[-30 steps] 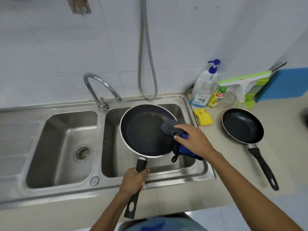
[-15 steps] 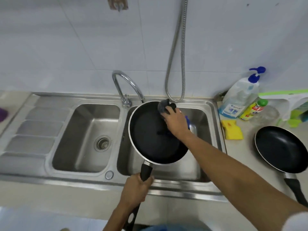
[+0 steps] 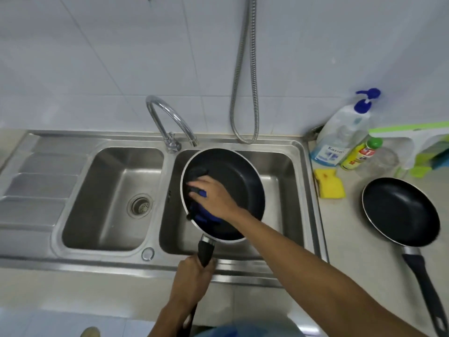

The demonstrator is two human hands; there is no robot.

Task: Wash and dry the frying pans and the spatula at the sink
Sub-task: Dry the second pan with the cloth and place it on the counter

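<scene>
The frying pan (image 3: pixel 239 188) I am working on hangs over the right basin of the steel sink (image 3: pixel 300 171), tipped a little toward me, its dark inside facing up. My left hand (image 3: pixel 194 276) is wrapped tight round its black handle at the front edge of the sink, holding it steady. My right hand (image 3: pixel 213 195) lies inside the pan on its left side, fingers curled down onto a dark cloth with blue parts (image 3: pixel 201 216), pressing it against the coating. I see no water running from the tap (image 3: pixel 170 120) and no suds in the pan, so I judge this to be the wiping or drying of this pan, though I cannot be sure it isn't scrubbing.

The next move, as I judge it, asks me to carry the cloth round the rest of the inside, the right half and the rim, while my left hand turns or tilts the pan.

The second frying pan (image 3: pixel 401 211) sits on the counter to the right, well apart from the sink. Behind it stand a yellow sponge (image 3: pixel 330 184), a pump bottle of dish soap (image 3: pixel 342 135) and a small yellow bottle (image 3: pixel 359 154). I cannot see the spatula anywhere.
</scene>
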